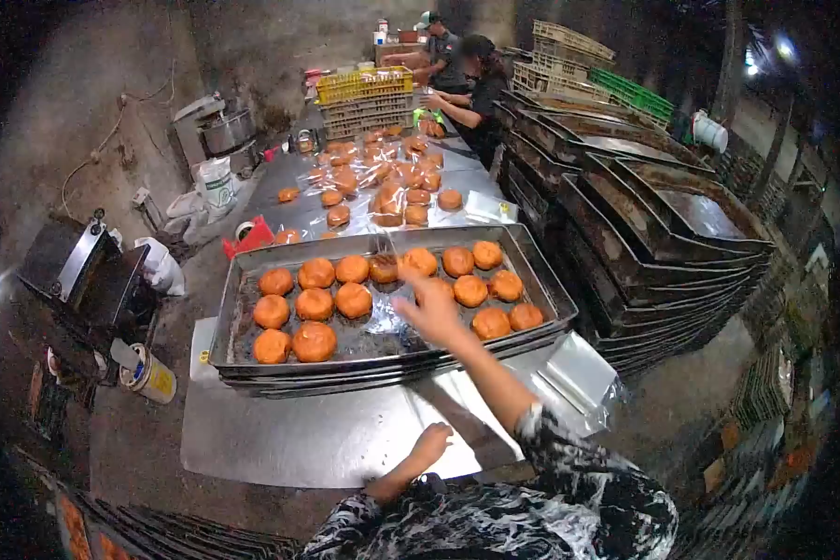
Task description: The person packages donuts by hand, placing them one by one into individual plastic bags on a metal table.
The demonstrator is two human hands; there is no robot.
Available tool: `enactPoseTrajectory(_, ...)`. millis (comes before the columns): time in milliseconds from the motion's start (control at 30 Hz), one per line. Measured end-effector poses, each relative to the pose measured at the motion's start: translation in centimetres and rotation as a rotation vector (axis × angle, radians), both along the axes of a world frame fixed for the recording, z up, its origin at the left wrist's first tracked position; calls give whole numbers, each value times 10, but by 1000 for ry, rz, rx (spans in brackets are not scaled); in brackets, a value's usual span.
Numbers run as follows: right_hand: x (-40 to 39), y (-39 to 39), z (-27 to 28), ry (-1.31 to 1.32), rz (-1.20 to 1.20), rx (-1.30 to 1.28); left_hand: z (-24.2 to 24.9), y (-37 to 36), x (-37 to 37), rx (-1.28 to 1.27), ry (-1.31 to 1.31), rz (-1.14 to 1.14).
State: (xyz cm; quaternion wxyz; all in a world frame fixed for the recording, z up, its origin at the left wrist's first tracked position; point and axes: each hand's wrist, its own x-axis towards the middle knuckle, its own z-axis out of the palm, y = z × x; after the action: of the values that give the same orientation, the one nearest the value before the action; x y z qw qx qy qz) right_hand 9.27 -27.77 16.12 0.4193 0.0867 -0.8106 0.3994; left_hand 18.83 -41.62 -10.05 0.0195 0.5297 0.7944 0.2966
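My right hand (429, 311) reaches over the black baking tray (359, 357), its fingers stretched out and apart, with nothing visible in them. Below it a crumpled piece of clear plastic (383, 319) lies on the tray bottom. Round brown buns (315, 343) sit in loose groups at the tray's left and right, and one bun (384, 270) is just beyond my fingers. My left hand (430, 442) is low over the near table, fingers curled together; what it holds, if anything, is hidden. The filled tray rests on more stacked trays.
Wrapped buns (389, 201) cover the metal table (280, 448) behind the tray. Clear plastic bags (577, 371) lie at the right. Tall stacks of trays (663, 271) stand right. Yellow crates (364, 86) and two people (481, 103) are at the far end; a bucket (149, 375) stands left.
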Motion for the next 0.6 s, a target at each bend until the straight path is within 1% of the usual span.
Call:
enactPoseTrajectory(33, 41, -5, -11, -454, 171, -176, -11, -1, -7, -17, -153, -30)
enactPoseTrajectory(67, 55, 2, -73, -490, 229, -38, -14, -2, -16, -35, -305, -62)
enactPoseTrajectory(100, 95, -2, -112, -502, 226, -25, 23, -6, -12, -107, -401, 32)
enactPoseTrajectory(133, 138, -7, -108, -1217, 299, -190, 26, -10, -16, -46, -427, 80)
enactPoseTrajectory(167, 168, -2, -139, -1240, 415, -258, 27, -13, -20, 12, -452, 129)
enactPoseTrajectory(233, 192, -5, -178, -1061, 452, -234, 70, -11, -18, 119, -713, 255)
enactPoseTrajectory(267, 189, -7, -163, -1052, 350, -291, 82, -6, -14, 155, -887, 254)
enactPoseTrajectory(300, 183, -10, -145, -1043, 248, -343, 81, 3, -7, 155, -896, 253)
enactPoseTrajectory(333, 176, -2, -155, -887, 267, -430, 79, 11, -2, 225, -885, 220)
enactPoseTrajectory(367, 182, 4, -153, -895, 269, -436, 80, 15, 5, 289, -872, 190)
enactPoseTrajectory(400, 190, 10, -148, -976, 264, -387, 95, 16, 5, 205, -1049, 231)
enactPoseTrajectory(433, 193, 15, -143, -1050, 257, -332, 88, 14, 5, 203, -1046, 232)
enactPoseTrajectory(467, 201, 13, -150, -1105, 115, -249, 76, 9, 7, 170, -1070, 217)
enactPoseTrajectory(500, 208, 7, -159, -926, -80, -59, 72, 7, 8, 137, -1095, 200)
enactPoseTrajectory(533, 209, 4, -166, -905, -81, -240, 66, 11, 14, -17, -974, 241)
enactPoseTrajectory(567, 211, -2, -166, -882, -83, -423, 67, 14, 17, -17, -983, 239)
enactPoseTrajectory(600, 206, -6, -153, -890, -89, -426, 72, 17, 16, 125, -1028, 288)
